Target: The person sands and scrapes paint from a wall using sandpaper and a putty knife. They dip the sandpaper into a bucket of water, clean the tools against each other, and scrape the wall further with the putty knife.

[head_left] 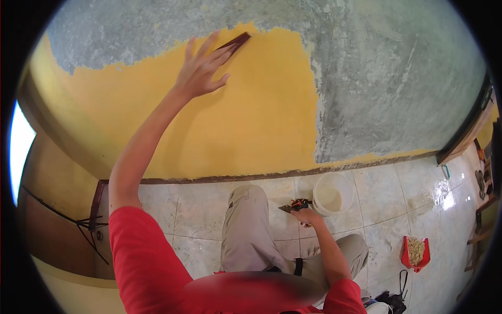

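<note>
Up on the wall, my left hand (201,73) presses a dark brown folded piece of sandpaper (236,42) flat under its fingers, with the thumb held apart. The sandpaper lies at the top of the yellow painted patch (246,115), near the ragged border with bare grey plaster (366,68). Low by the floor, my right hand (308,216) is closed around a scraper (286,208) whose dark pointed blade faces left. Right behind that hand is a small black and orange object (300,203), too small to name. A white bucket (328,194) stands beside it.
A red dustpan (428,256) full of pale debris lies on the tiled floor (387,209) at right. A black strapped item (395,301) is at bottom right. A dark thin-legged stand (89,224) is at left. Wooden furniture (483,235) lines the far right.
</note>
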### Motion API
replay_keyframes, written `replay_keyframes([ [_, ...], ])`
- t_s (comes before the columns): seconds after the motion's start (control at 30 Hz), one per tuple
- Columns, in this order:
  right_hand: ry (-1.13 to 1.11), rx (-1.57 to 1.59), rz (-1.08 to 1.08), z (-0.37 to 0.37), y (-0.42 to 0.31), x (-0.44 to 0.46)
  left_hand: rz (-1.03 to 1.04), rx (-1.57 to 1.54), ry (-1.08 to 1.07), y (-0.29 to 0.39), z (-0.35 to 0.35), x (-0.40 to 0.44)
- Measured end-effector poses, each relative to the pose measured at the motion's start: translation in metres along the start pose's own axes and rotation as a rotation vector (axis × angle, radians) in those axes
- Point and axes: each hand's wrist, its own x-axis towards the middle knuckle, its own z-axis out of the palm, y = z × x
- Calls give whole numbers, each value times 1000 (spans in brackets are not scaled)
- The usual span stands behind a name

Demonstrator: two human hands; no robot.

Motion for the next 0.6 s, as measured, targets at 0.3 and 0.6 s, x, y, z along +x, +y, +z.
replay_keyframes([
  [0.3,308,420,-299,-24,-11,-19,-155,-68,386,-37,47,-12],
  [0.6,474,831,-388,-62,-65,-55,-159,-66,446,-32,69,-15],
])
